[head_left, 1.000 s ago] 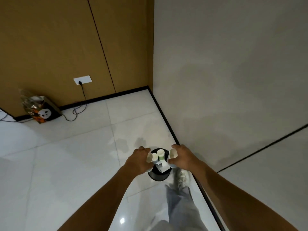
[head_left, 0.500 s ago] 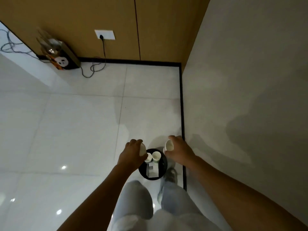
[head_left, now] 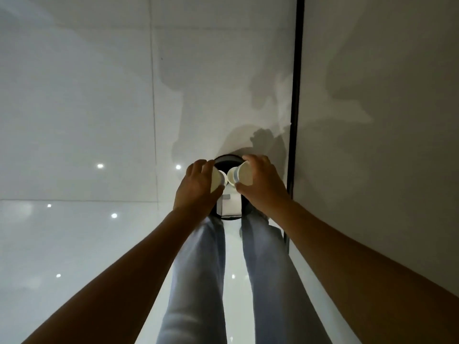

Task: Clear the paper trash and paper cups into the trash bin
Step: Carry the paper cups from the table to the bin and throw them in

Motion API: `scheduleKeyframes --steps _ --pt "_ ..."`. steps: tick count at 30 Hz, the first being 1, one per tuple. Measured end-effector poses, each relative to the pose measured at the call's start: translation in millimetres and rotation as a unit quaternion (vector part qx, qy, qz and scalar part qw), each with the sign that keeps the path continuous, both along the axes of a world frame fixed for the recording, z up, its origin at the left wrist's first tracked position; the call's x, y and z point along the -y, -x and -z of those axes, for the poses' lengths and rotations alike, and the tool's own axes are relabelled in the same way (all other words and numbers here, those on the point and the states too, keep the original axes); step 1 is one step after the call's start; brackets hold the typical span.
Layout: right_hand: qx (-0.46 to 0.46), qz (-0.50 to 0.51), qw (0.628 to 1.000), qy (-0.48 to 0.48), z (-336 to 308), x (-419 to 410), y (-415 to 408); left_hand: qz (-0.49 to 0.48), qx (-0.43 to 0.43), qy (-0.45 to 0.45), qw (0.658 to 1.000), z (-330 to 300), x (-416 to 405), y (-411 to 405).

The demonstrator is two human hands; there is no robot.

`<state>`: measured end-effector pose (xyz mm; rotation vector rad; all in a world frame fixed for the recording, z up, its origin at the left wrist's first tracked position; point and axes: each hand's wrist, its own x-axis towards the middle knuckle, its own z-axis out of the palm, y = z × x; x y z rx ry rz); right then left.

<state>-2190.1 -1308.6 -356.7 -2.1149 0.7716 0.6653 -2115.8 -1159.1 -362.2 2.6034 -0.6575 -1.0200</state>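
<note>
Left hand [head_left: 196, 187] and right hand [head_left: 260, 184] each grip 1 paper cup [head_left: 215, 180] tipped over the trash bin [head_left: 227, 158]; release directly above its opening.

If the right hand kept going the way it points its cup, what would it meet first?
The right hand tips its paper cup mouth-first toward the left hand's cup, so probably that cup, above the trash bin; depth is unclear.

Two cream paper cups [head_left: 244, 173] hung over a black trash bin [head_left: 227, 158] holding white paper [head_left: 229, 207], above pale blue jeans [head_left: 198, 281] and glossy white floor tiles [head_left: 74, 120].
</note>
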Motion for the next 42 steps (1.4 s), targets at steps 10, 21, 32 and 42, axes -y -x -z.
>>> scheduleKeyframes --steps 10,21,32,42 --pt "-0.028 -0.044 0.998 0.02 164.4 -20.0 17.5 0.022 -0.012 -0.046 0.999 164.1 -10.7 22.1" --pt "0.002 -0.052 0.999 0.011 202.7 -30.8 26.7 0.036 -0.016 -0.046 0.998 212.8 -21.8 36.9" --pt "0.052 -0.042 0.997 0.025 222.7 -48.7 49.9 0.049 -0.012 -0.046 0.998 228.6 -26.4 46.1" --pt "0.058 -0.092 0.991 0.075 242.7 -65.6 44.4 0.043 0.028 -0.031 0.998 224.9 -43.6 63.1"
